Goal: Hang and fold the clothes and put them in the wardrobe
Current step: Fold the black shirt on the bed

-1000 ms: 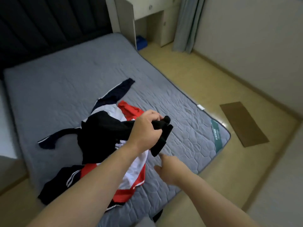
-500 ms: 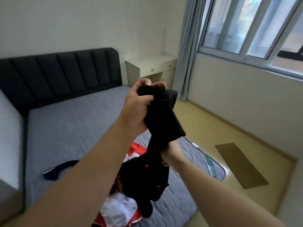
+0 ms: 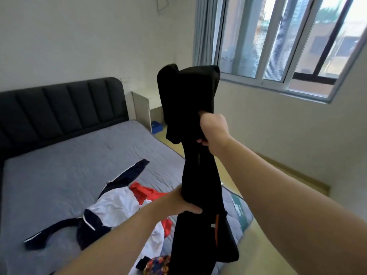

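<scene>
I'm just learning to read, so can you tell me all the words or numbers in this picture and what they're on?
Green label at the mattress corner: white print, too blurred to read.
Black garment, gripped by the left hand and right hand: a small pale patch by an orange strip, no letters legible.
Nothing else shows any writing.

2 hands (image 3: 184,203) (image 3: 213,130), 1 black garment (image 3: 188,96), 1 bed (image 3: 69,165)

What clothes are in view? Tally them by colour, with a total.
Black garment, gripped by left hand and right hand: 1
Navy-and-white garment on the bed: 1
Red garment on the bed: 1
Multicoloured print piece: 1
Total: 4
</scene>
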Motion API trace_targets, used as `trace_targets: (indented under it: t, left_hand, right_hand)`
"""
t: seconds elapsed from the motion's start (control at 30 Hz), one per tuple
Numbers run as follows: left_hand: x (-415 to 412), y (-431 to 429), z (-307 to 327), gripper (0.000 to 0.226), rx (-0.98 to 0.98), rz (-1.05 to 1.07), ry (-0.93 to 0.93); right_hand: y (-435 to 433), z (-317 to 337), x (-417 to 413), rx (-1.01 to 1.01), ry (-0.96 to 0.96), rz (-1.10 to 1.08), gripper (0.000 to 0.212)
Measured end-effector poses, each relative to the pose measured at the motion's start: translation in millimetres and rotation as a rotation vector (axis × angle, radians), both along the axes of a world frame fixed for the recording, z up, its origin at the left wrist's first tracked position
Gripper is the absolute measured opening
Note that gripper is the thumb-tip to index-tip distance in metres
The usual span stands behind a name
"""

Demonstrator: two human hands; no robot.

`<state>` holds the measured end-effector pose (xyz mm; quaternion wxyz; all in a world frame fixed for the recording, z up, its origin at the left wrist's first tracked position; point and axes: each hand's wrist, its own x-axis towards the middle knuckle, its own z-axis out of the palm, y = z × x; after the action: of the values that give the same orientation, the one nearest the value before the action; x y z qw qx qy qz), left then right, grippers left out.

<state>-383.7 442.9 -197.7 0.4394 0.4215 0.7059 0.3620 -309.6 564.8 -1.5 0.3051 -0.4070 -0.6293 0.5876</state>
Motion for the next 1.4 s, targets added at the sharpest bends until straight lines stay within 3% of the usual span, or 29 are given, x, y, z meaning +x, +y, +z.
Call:
trace_targets:
  t: [0.13,0.23,0.37,0.43,0.5,0.6,0.73,0.77,0.93,1.03,1.1,1.23,1.4]
  left_hand:
    - [23.7,36.0,-19.4,0.032,0.025,0.200,0.211]
    - [12.1,58.8,5.5,0.013,0.045,0.341,-0.016]
    - [10.1,90.1,73.6,0.028,0.337,0.474,-0.179]
    - [14.8,104.7,112.2,0.035,0.479,0.545,-0.309]
    - [12.4,117.8,141.1,0.036,0.500,0.546,-0.504]
    - [10.2,125.5,161.2,0.045,0.422,0.355,-0.741]
    - [17.1,129.7,147.8,0.029,0.391,0.239,-0.801]
    - [15.6,130.6,142.6,0.030,0.380,0.213,-0.791]
    - [-2.7,133.2,133.9,0.062,0.234,0.082,-0.566]
    - [-4.5,138.0,129.9,0.069,0.115,0.142,-0.309]
    - [-8.6,151.1,123.5,0.063,0.132,0.221,-0.233]
    - [-29.0,189.5,123.7,0.042,0.248,0.457,-0.385]
    - [-40.5,241.8,135.2,0.039,0.247,0.601,-0.555]
  right_hand:
    - [20.6,22.2,15.2,0.009,0.096,-0.010,0.029]
    - [37.9,12.9,39.8,-0.001,0.182,0.140,0.069]
    - [52.1,-21.8,79.1,0.210,-0.182,0.165,0.092]
    - [51.8,-45.5,98.3,0.188,-0.354,0.186,0.106]
    - [46.6,-67.7,112.9,0.122,-0.446,0.269,0.118]
    - [47.1,-86.0,114.4,0.088,-0.338,0.306,0.100]
    - [72.8,-91.0,91.0,0.208,-0.249,0.136,0.020]
    - [78.0,-92.0,85.7,0.252,-0.248,0.138,0.010]
    - [100.9,-85.4,59.8,0.372,-0.197,0.065,0.009]
    - [121.1,-69.3,41.8,0.386,-0.095,-0.041,0.002]
    - [130.4,-58.0,31.7,0.393,-0.059,-0.029,0.007]
    - [151.5,-55.8,31.4,0.320,0.014,0.004,0.013]
    - [190.3,-83.0,58.8,0.316,-0.016,-0.061,0.026]
